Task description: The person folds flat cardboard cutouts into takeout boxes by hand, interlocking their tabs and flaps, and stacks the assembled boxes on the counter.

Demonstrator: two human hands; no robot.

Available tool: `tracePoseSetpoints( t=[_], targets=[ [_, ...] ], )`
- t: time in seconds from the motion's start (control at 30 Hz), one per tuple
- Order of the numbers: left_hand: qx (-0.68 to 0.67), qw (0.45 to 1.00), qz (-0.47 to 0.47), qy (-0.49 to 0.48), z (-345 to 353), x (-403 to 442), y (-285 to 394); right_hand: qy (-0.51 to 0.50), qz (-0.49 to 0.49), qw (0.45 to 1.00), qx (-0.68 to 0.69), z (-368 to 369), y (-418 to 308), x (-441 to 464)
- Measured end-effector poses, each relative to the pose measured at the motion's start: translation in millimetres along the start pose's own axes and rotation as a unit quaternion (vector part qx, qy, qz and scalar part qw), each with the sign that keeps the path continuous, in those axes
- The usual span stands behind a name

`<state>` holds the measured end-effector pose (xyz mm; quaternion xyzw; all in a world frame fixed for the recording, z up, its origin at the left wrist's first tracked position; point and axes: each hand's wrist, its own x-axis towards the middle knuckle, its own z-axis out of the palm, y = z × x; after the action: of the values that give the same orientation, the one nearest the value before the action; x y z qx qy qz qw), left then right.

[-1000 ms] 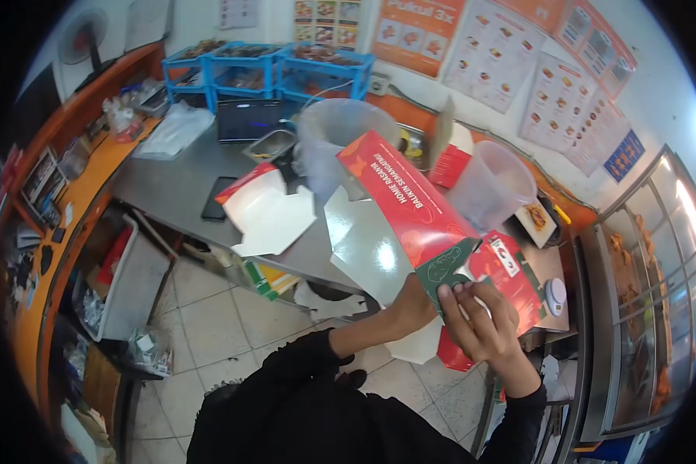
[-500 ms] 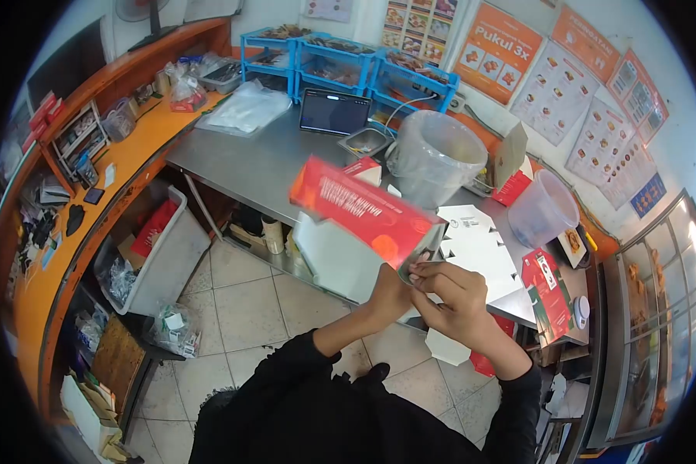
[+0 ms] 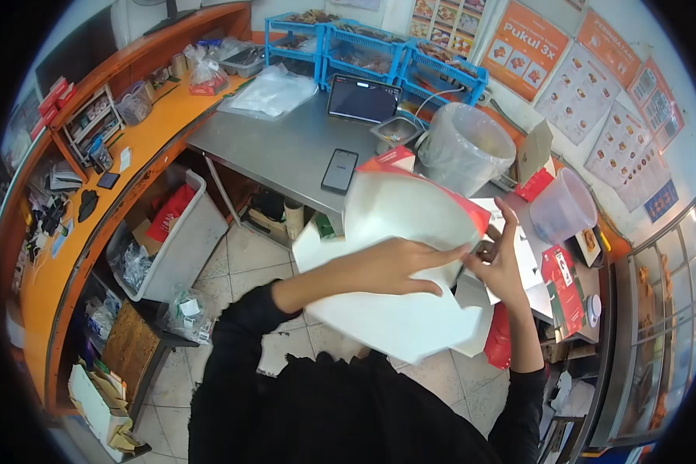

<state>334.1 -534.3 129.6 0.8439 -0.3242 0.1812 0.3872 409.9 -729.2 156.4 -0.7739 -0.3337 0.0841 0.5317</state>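
Your left hand (image 3: 390,267), fingers outstretched, crosses the red-and-white folding cardboard carton (image 3: 398,210); right hand (image 3: 504,267) half-curled at carton's right edge, grip unclear.

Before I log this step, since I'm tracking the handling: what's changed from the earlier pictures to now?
The carton has turned from its red printed side to its white inside. The left hand, mostly hidden behind it before, now lies across that inside; the right hand has its fingers spread at the right edge. The view has shifted too. The tablet and bucket stayed put.
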Motion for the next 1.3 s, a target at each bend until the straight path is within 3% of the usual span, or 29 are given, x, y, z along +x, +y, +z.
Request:
tracePoseSetpoints(
  t=[0.03, 0.1, 0.13, 0.2, 0.23, 0.27, 0.33, 0.37, 0.43, 0.5, 0.57, 0.63, 0.67, 0.7, 0.73, 0.77, 0.8, 0.83, 0.9, 0.93, 0.97, 1.0, 1.07, 1.1, 1.17, 1.3],
  targets=[
    [0.011, 0.999, 0.04, -0.018, -8.5, -8.6, -4.8, 0.001, 0.084, 0.993, 0.086, -5.8, 13.4, -1.6],
    [0.077, 0.995, -0.04, 0.054, -22.2, -36.1, -30.5, -0.045, 0.173, 0.979, 0.093, -13.0, 53.7, -18.1],
    [0.067, 0.996, -0.046, 0.044, -18.9, -51.3, -47.0, -0.094, 0.248, 0.962, 0.061, -15.4, 76.5, -32.2],
    [0.009, 0.986, -0.167, 0.019, 5.0, -85.1, -82.1, -0.143, 0.259, 0.942, 0.159, 1.9, 134.1, -70.4],
    [-0.168, 0.95, -0.26, -0.043, 31.8, -104.6, -89.1, -0.166, 0.252, 0.937, 0.174, 10.6, 151.2, -87.5],
    [-0.334, 0.873, -0.34, -0.101, 56.2, -122.1, -85.6, -0.196, 0.28, 0.92, 0.193, 18.4, 151.4, -100.4],
    [-0.394, 0.798, -0.421, -0.172, 85.1, -139.8, -65.5, -0.253, 0.354, 0.877, 0.202, 28.2, 163.8, -126.6],
    [-0.401, 0.793, -0.428, -0.168, 93.7, -145.5, -60.6, -0.249, 0.361, 0.873, 0.211, 28.4, 175.6, -141.9],
    [-0.434, 0.823, -0.348, -0.116, 101.9, -145.1, -49.9, -0.152, 0.417, 0.807, 0.391, 27.1, 195.9, -167.4],
    [-0.293, 0.923, -0.221, -0.116, 105.7, -133.7, -41.2, -0.137, 0.412, 0.797, 0.419, 28.6, 206.9, -178.8],
    [-0.263, 0.929, -0.242, -0.099, 107.9, -126.0, -35.0, -0.122, 0.402, 0.791, 0.445, 31.6, 208.2, -179.4],
    [-0.25, 0.909, -0.325, -0.067, 107.4, -117.5, -40.9, -0.104, 0.492, 0.826, 0.254, 32.1, 183.8, -155.8],
    [-0.246, 0.907, -0.336, -0.066, 110.5, -115.6, -47.1, -0.101, 0.491, 0.825, 0.259, 31.3, 187.2, -145.1],
    [-0.244, 0.907, -0.336, -0.072, 107.4, -104.9, -48.7, -0.123, 0.443, 0.888, -0.007, 29.7, 191.4, -132.4],
    [-0.224, 0.936, -0.26, -0.081, 99.4, -88.2, -46.6, -0.136, 0.36, 0.881, -0.274, 26.9, 196.2, -116.3],
    [-0.201, 0.958, -0.181, -0.09, 87.8, -71.4, -46.2, -0.105, 0.348, 0.916, -0.168, 14.4, 203.9, -93.1],
    [-0.35, 0.916, -0.161, -0.113, 70.4, -54.1, -52.5, -0.071, 0.327, 0.941, -0.06, -3.0, 215.3, -64.8],
    [-0.409, 0.895, -0.159, -0.075, 67.3, -51.2, -71.8, 0.032, 0.179, 0.983, 0.013, -7.7, 241.3, -38.2],
    [-0.142, 0.983, -0.11, 0.024, 49.3, -46.3, -130.2, 0.098, 0.16, 0.982, -0.024, -33.8, 259.9, 35.1],
    [0.016, 0.987, -0.152, 0.06, 41.5, -39.5, -162.7, 0.099, 0.08, 0.992, -0.009, -33.7, 235.5, 70.9],
    [0.174, 0.962, -0.187, 0.097, 37.0, -32.7, -191.6, 0.1, -0.001, 0.995, 0.005, -28.3, 207.9, 104.9],
    [0.183, 0.962, -0.181, 0.094, 36.7, -26.6, -213.8, 0.048, 0.014, 0.999, 0.003, -22.5, 219.0, 133.8],
    [0.3, 0.892, -0.33, 0.067, 36.1, -15.4, -255.8, -0.021, -0.001, 0.999, -0.043, -0.5, 239.4, 183.5],
    [0.308, 0.892, -0.325, 0.064, 40.1, -16.2, -277.5, -0.038, -0.029, 0.995, -0.088, 11.4, 244.4, 205.2],
    [0.136, 0.959, -0.216, 0.12, 51.3, -25.8, -304.7, 0.0, -0.066, 0.991, -0.112, 36.3, 276.4, 238.4],
    [0.156, 0.96, -0.223, 0.066, 46.6, -31.5, -298.9, 0.223, -0.026, 0.963, -0.148, 71.5, 305.8, 255.0]
  ],
)
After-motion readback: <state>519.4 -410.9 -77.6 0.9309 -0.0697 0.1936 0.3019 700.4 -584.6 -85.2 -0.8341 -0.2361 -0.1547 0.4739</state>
